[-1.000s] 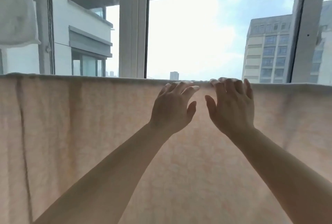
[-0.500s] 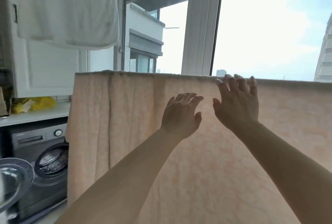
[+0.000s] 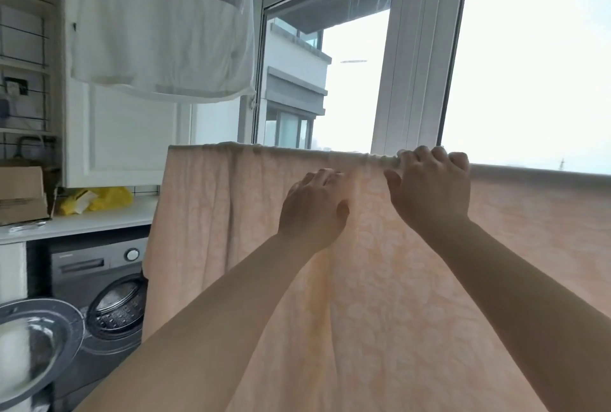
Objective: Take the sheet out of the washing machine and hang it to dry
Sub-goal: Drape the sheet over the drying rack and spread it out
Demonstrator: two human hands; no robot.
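Observation:
A peach-pink patterned sheet point(image 3: 231, 213) hangs draped over a horizontal rail in front of the window, falling in folds past the bottom of the view. My right hand point(image 3: 433, 186) curls over the sheet's top edge and grips the bunched fabric there. My left hand point(image 3: 314, 206) presses against the sheet's front just below the top edge, fingers bent into the cloth. The grey washing machine point(image 3: 99, 282) stands at the lower left with its round door point(image 3: 29, 342) swung open toward me.
A white garment point(image 3: 158, 31) hangs overhead at the upper left. A white counter point(image 3: 82, 219) above the machine carries a yellow bag point(image 3: 105, 198) and a cardboard box point(image 3: 21, 193). White window frames point(image 3: 416, 54) stand behind the sheet.
The view has swung left, bringing the washing machine and the sheet's left end into sight. My right hand has closed over the top edge, and my left hand's fingers have curled into the cloth.

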